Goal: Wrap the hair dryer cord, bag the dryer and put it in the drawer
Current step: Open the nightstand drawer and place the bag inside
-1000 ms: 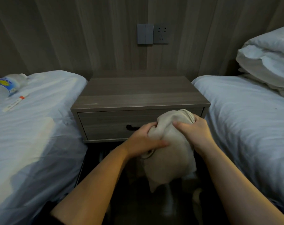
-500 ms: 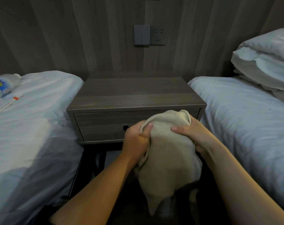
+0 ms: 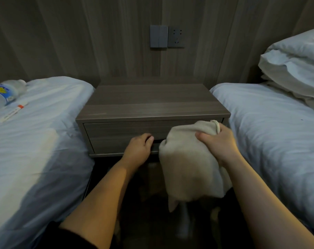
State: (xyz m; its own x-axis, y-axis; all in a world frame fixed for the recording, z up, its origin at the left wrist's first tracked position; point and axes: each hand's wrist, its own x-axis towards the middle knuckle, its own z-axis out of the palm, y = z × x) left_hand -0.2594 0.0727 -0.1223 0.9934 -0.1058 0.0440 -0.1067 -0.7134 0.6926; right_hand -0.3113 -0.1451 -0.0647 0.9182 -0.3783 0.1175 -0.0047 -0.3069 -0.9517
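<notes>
A beige cloth bag (image 3: 190, 169) hangs bulging in front of the nightstand's right half. My right hand (image 3: 219, 142) is shut on its gathered neck. The hair dryer and its cord are hidden inside the bag. My left hand (image 3: 139, 150) is off the bag and rests against the front of the drawer (image 3: 116, 135), fingers curled over the dark handle at its middle. The drawer front sits flush with the wooden nightstand (image 3: 152, 101).
Two white beds flank the nightstand: the left bed (image 3: 35, 141) carries a water bottle (image 3: 5, 92) and a pen-like stick (image 3: 13, 111); the right bed (image 3: 269, 132) carries pillows (image 3: 294, 63). A switch and socket (image 3: 167, 38) sit on the wall. The floor below is dark.
My left hand let go of the bag and moved left and forward to the drawer handle. My right hand now holds the bag alone, shifted slightly right.
</notes>
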